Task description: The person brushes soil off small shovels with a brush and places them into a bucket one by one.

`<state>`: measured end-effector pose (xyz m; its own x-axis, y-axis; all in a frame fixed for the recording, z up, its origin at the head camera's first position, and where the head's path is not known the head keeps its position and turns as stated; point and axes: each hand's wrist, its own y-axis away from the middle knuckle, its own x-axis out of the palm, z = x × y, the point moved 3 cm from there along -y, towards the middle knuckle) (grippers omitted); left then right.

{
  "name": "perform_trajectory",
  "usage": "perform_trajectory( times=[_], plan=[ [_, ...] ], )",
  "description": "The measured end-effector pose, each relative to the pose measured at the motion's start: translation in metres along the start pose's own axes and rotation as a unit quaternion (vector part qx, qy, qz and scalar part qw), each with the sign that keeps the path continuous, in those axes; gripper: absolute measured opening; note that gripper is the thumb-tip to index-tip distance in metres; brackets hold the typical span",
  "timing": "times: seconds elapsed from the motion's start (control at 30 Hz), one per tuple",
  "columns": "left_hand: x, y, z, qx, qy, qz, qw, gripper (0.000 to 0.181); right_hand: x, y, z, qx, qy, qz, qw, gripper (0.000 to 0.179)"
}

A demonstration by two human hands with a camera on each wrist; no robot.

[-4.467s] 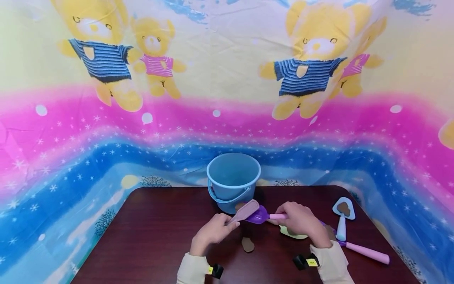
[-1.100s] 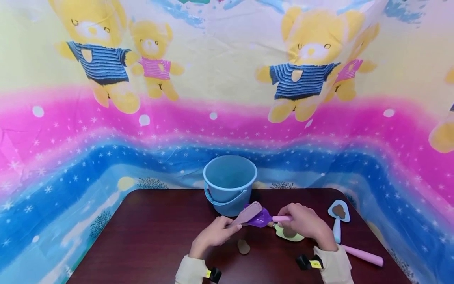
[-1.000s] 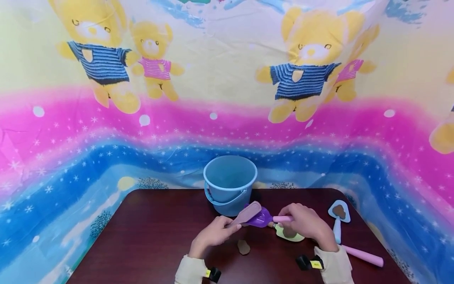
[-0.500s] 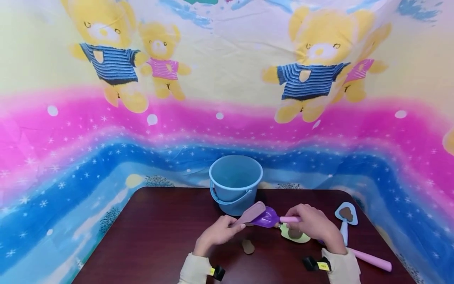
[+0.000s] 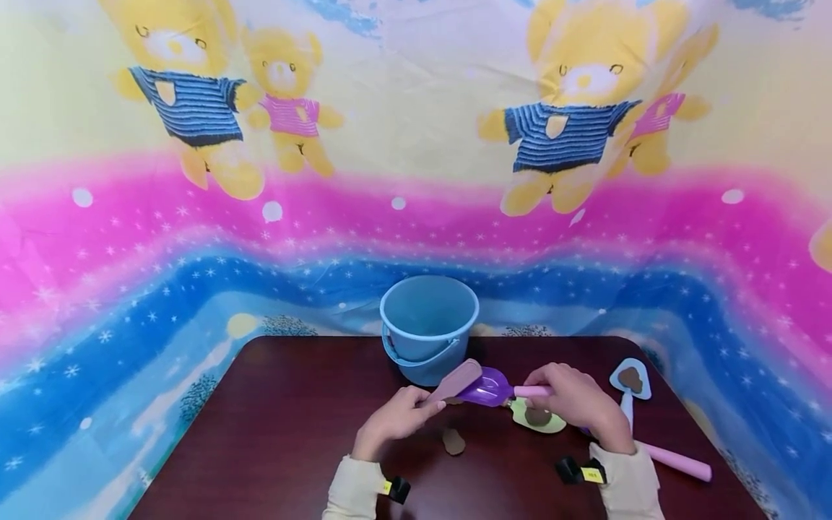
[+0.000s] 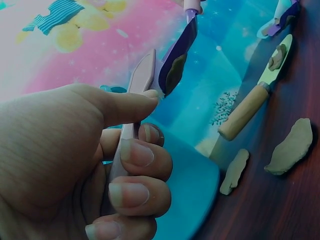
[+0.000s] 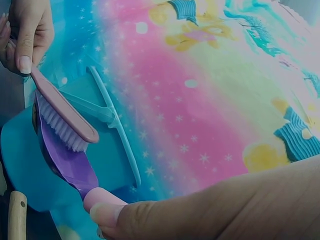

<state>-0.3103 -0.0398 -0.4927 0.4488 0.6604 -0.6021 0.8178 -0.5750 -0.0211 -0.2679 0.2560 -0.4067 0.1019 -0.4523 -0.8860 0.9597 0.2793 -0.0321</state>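
Note:
My left hand [image 5: 393,422] grips a pink-handled brush [image 5: 461,377] with white bristles [image 7: 62,127]. The bristles rest against the inside of a purple toy shovel's scoop [image 5: 490,388]. By its pink handle [image 5: 533,391], that shovel is held in my right hand [image 5: 578,393]. In the left wrist view, a brown patch [image 6: 176,70] shows on the scoop's underside. Both tools are held above the table, just in front of a light blue bucket [image 5: 425,367]. Beneath my right hand lies a green-bladed trowel [image 5: 552,426] with a wooden handle [image 6: 245,112] and a brown lump [image 5: 537,416] on its blade.
A flat brown piece [image 5: 453,442] lies on the dark table [image 5: 292,426]; a smaller one [image 6: 235,172] is nearby. At the right are a light blue triangular shovel [image 5: 642,388] bearing a brown piece, and another pink handle [image 5: 676,461]. A bear-print cloth [image 5: 403,144] hangs behind.
Since the oldest frame, my right hand and the purple shovel have shifted slightly right relative to the brush, uncovering more of the green trowel. Lately only the head view has shifted; both grips are unchanged.

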Motion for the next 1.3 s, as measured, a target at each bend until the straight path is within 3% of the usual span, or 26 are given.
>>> perform_trajectory(
  times=[0.27, 0.63, 1.0, 1.3],
  plan=[
    [-0.005, 0.000, 0.002, -0.006, 0.013, -0.013, 0.9998, 0.034, -0.004, 0.003, -0.003, 0.014, -0.007, -0.005, 0.9999, 0.008],
    [-0.012, 0.003, 0.010, -0.027, 0.027, -0.024, 0.9990, 0.035, -0.009, 0.009, -0.006, 0.022, -0.017, -0.008, 0.9996, 0.006],
    [-0.012, 0.000, 0.005, 0.005, 0.063, -0.029, 0.9976, 0.040, -0.008, -0.001, -0.005, 0.006, -0.002, -0.019, 0.9998, 0.009],
    [0.005, -0.007, -0.004, 0.027, 0.084, -0.021, 0.9959, 0.034, 0.001, -0.007, 0.001, -0.019, -0.001, -0.018, 0.9997, 0.011]
  ],
)
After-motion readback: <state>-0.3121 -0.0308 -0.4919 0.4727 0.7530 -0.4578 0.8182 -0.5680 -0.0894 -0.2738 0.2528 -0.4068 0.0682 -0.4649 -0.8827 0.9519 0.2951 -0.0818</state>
